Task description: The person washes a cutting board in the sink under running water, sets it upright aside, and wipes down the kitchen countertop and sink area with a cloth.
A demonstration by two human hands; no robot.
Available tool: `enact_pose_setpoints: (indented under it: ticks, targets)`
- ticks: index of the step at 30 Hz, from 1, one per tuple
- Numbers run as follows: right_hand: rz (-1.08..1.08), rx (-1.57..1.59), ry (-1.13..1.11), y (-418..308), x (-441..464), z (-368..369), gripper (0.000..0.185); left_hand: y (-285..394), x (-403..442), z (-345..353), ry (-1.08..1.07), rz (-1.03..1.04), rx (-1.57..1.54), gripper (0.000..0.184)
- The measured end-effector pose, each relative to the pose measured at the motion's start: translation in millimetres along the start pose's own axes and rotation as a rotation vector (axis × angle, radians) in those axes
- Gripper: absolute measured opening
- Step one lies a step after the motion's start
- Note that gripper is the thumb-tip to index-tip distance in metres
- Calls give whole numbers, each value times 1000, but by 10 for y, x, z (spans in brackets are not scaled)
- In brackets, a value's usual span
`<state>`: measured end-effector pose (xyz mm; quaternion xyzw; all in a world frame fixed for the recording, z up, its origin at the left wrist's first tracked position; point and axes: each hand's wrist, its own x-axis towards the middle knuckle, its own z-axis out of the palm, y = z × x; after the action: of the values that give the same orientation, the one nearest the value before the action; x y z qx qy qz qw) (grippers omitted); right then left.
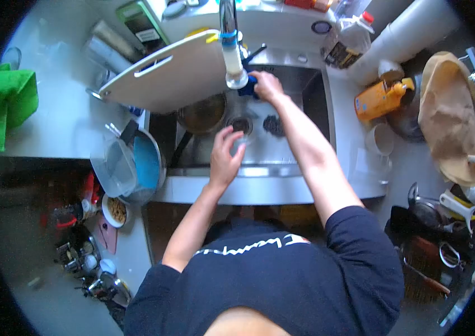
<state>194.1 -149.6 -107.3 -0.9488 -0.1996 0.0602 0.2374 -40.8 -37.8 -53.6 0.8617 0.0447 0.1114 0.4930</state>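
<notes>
My right hand (269, 87) reaches to the back of the steel sink (316, 103), beside the faucet head (235, 77). Its fingers close on a dark blue item (248, 88), partly hidden, whose kind I cannot make out. Over the front of the sink hovers my left hand (227, 161), fingers curved and apart, with no clear object in it. Just beyond its fingertips is the drain (240, 125). A black scrubber-like clump (274, 125) lies on the sink floor to the right. At the left, a pan (202, 115) sits in the sink, partly covered by a white cutting board (176, 75).
A clear plastic container (115, 168) stands on the counter left of the sink. To the right are an orange bottle (376, 101), a white cup (381, 139) and a red-capped jug (349, 42). A green cloth (10, 106) hangs far left.
</notes>
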Motion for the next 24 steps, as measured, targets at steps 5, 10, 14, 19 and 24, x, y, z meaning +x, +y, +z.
enact_pose_setpoints:
  ticks: [5, 10, 14, 19, 24]
  targets:
    - [15, 109, 298, -54, -896, -320, 37, -237, 106, -271, 161, -11, -67, 22]
    - [-168, 148, 158, -916, -2120, 144, 53, -388, 206, -340, 260, -45, -275, 21]
    - [-301, 21, 130, -949, -2712, 798, 53, -171, 182, -264, 188, 45, -279, 21]
    - [-23, -113, 232, -125, -3170, 458, 63, -94, 96, -160, 44, 95, -230, 21]
    - [444, -53, 348, 338, -3380, 16, 57, -7, -56, -95, -80, 74, -231, 19]
